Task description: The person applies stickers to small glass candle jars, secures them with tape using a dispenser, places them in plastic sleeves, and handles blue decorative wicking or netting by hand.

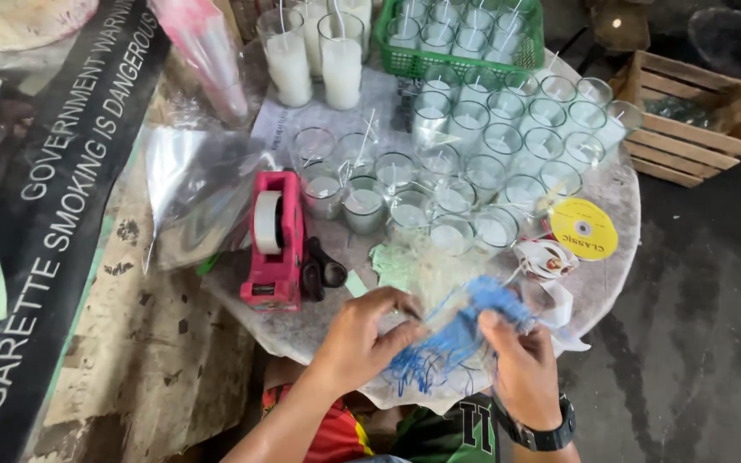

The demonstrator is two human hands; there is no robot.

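Head view: bundle of blue strands (460, 330) stretched between left hand (362, 339) and right hand (521, 364), both pinching it, above near edge of round table (615, 201). Just beyond: rows of glass candle cups (473, 163); left of those, red tape dispenser (274, 240).

A round, pale, worn table (611, 193) fills the middle of the frame. Across its upper right half stand many small clear glasses (508, 141) with white wax and thin wicks, packed close together. Above them, at the top edge, sits a green plastic basket (405, 62) holding more glasses, and left of it stand two taller glasses (315, 62) of white wax. At centre left rests a red tape dispenser (274, 244) with black scissors (323, 270) just beside it. A yellow disc (583, 229) lies at the right edge, near a small roll (546, 257).
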